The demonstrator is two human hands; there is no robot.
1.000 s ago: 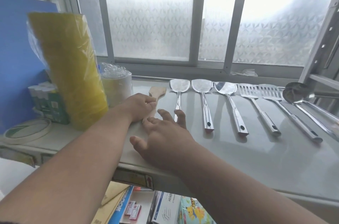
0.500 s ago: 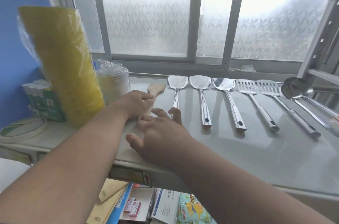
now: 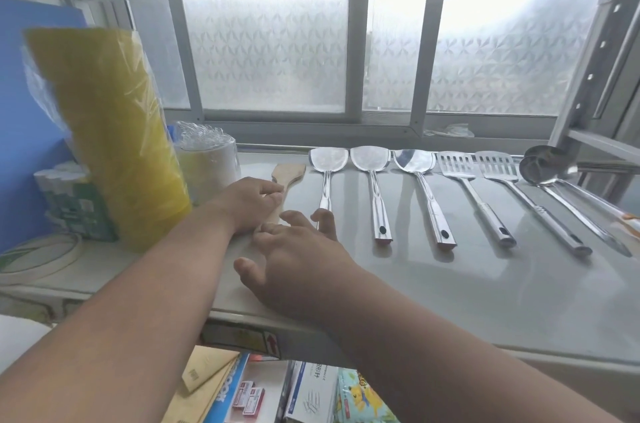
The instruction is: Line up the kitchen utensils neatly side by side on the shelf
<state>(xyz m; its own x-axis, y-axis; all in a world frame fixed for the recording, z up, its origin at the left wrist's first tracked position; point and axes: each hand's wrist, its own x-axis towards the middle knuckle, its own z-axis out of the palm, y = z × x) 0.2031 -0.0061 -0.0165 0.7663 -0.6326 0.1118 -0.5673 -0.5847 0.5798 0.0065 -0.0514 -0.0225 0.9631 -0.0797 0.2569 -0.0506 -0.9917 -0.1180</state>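
Beside the yellow roll (image 3: 114, 131), left hand (image 3: 249, 202) still pinches the wooden spatula (image 3: 285, 180); right hand (image 3: 294, 259) stays spread, unmoved.

Bright daylight through frosted window (image 3: 346, 51), upper right blown out; shelf (image 3: 485, 284) glare; wide-angle bending at edges.

Wooden spatula (image 3: 289, 176) leftmost, beside steel turners (image 3: 370, 194), slotted spatulas (image 3: 485, 194), ladles (image 3: 568, 187), handles forward on shelf (image 3: 450, 291).
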